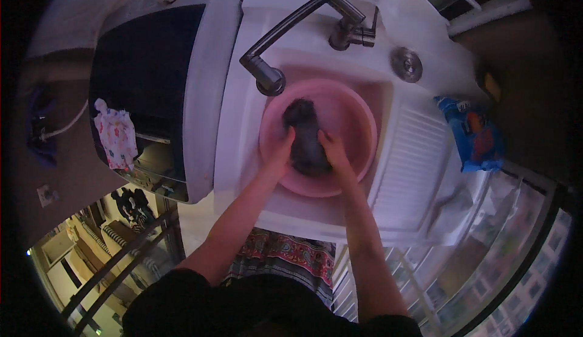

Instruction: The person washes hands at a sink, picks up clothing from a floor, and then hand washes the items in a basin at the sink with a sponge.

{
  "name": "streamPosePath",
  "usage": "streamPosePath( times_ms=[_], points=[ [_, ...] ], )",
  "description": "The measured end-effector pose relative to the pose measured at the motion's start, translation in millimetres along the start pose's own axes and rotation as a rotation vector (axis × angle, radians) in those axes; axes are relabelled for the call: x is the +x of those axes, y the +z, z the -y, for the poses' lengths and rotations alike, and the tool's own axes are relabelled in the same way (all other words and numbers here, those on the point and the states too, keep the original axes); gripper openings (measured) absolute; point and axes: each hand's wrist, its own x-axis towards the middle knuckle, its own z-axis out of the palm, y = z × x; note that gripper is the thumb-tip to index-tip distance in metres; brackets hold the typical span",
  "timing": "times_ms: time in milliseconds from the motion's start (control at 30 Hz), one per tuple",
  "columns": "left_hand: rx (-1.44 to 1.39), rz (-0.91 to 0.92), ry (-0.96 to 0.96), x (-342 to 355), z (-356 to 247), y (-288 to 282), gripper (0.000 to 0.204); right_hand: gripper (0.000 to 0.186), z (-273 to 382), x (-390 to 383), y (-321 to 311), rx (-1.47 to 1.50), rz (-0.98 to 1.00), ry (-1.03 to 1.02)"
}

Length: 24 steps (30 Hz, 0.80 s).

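Inside a smooth white sink [364, 69], we see a round pink plastic basin [358, 124] sitting under a long, dark, angular metal tap [291, 21]. Our left hand [280, 151] and right hand [333, 151] press on either side of a dark, wet-looking bunched cloth [306, 133] lying in the basin, fingers [325, 137] clenched around it. Beside the basin, a ribbed white draining board [413, 154] slopes away, with a crinkled blue packet [477, 133] at its far edge. On our left stands a glossy white washing machine [203, 82] with a dark lid.

White sink [303, 212] — pink basin [358, 115], blue packet [477, 136].
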Motion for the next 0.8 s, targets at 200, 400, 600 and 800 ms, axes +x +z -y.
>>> streamPosePath(
  times_ms=[200,400,600,800],
  points=[
    [-0.246,0.088,0.253,-53.8,-14.7,16.4,0.054,0.045,37.5,-2.0,-52.9,0.021,0.173,0.212],
    [-0.234,-0.017,0.251,-35.7,12.9,-1.5,0.058,0.051,1.9,-24.1,45.1,-0.637,-0.389,-0.313],
    [-0.130,-0.119,0.149,-51.1,9.2,-17.8,0.064,0.078,36.5,-14.8,27.0,-0.493,-0.088,-0.165],
    [-0.129,0.064,0.098,-63.8,-10.6,-21.0,0.073,0.069,14.3,-25.0,35.0,-0.931,-0.077,-0.316]
  ],
)
